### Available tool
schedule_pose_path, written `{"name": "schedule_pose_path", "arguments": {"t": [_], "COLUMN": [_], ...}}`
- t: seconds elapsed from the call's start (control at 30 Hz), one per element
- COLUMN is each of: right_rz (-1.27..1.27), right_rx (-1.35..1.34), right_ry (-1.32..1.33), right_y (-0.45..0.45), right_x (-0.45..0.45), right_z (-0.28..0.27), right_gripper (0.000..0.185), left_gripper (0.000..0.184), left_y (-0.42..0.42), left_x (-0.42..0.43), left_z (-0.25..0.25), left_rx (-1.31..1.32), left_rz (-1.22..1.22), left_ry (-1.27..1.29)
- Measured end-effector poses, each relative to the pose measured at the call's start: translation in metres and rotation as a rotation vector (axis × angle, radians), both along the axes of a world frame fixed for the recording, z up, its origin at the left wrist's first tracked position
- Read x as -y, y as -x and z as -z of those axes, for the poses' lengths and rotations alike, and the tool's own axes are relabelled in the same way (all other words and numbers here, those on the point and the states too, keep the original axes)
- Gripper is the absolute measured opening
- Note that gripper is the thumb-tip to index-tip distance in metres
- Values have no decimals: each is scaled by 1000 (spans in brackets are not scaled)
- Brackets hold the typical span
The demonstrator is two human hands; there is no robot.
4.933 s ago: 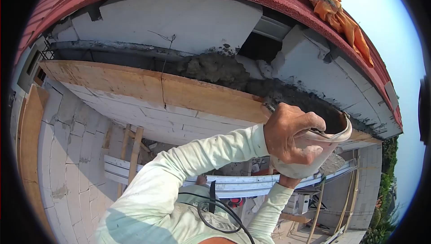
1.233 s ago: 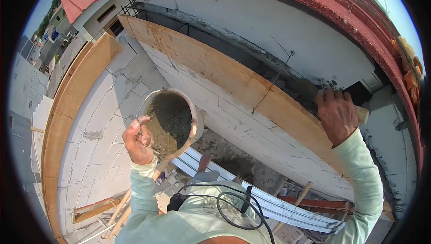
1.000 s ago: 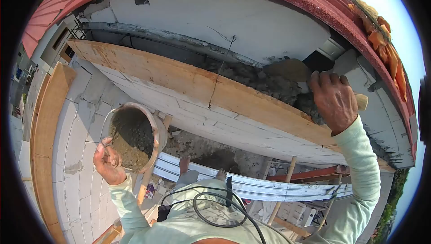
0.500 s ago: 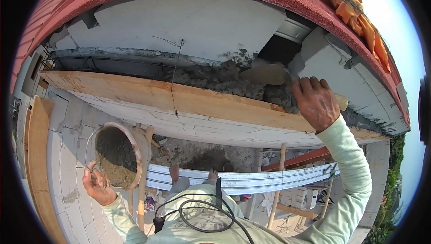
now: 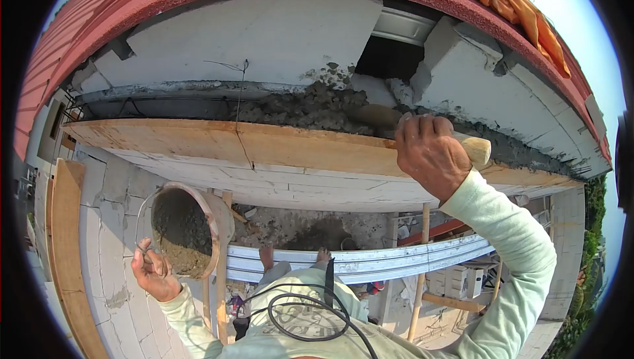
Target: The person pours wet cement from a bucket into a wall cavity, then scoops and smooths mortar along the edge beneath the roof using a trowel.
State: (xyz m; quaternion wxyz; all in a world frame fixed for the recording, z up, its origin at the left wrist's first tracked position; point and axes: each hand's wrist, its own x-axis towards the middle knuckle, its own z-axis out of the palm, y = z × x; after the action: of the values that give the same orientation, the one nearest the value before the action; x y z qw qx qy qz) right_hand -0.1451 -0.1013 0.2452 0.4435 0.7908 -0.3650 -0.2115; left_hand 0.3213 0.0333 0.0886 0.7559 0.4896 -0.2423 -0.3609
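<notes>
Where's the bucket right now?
In the head view, the bucket is at the lower left, held up by the left hand and, in the picture, below the long wooden board.

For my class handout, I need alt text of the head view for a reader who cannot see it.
A person's right hand holds a trowel at grey mortar behind a wooden board, above a pale block wall. The left hand holds a bucket of similar mix by its wire handle. Bare feet show below.
</notes>
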Motion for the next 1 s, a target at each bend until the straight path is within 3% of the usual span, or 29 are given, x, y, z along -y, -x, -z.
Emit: {"name": "schedule_pose_path", "arguments": {"t": [0.17,0.23,0.4,0.47,0.5,0.57,0.63,0.7,0.73,0.77,0.83,0.9,0.97,1.0], "right_rz": [49,22,263,340,331,-13,-35,-191,-485,-492,-792,-799,-927,-925], "right_rx": [-45,208,334,601,601,1199,1327,2107,2321,2325,2692,2731,2554,2558], "right_ry": [-144,-89,-209,-306,-306,-331,-343,-264,-324,-323,-645,-642,-398,-399], "right_y": [-4,3,6,2,8,28,32,29,22,15,9,7,-9,-10], "right_x": [13,9,-16,-20,-19,-11,-4,5,17,23,29,34,29,26], "right_z": [-13,-24,-68,-85,-82,-65,-44,-18,-11,-5,1,-8,-46,-63], "right_gripper": [28,26,36,42,42,49,48,45,37,37,32,24,20,20], "left_gripper": [43,45,44,43,43,43,43,42,42,42,42,42,44,44], "left_y": [6,5,1,0,-2,-7,-10,-11,-11,-11,-16,-19,-22,-21], "left_x": [-7,-10,-20,-24,-26,-32,-35,-36,-37,-37,-38,-41,-45,-48], "left_z": [-9,-9,-6,-7,-7,-5,-5,-9,-11,-14,-18,-19,-22,-25], "left_rx": [-19,-13,-41,-50,-49,-40,-42,-38,-39,-37,-43,-53,-18,-18], "left_rz": [14,46,7,24,17,-12,-44,-70,-101,-128,-148,-164,-242,-281], "left_ry": [31,30,16,24,28,37,39,44,22,-3,-3,-11,-12,-25]}}
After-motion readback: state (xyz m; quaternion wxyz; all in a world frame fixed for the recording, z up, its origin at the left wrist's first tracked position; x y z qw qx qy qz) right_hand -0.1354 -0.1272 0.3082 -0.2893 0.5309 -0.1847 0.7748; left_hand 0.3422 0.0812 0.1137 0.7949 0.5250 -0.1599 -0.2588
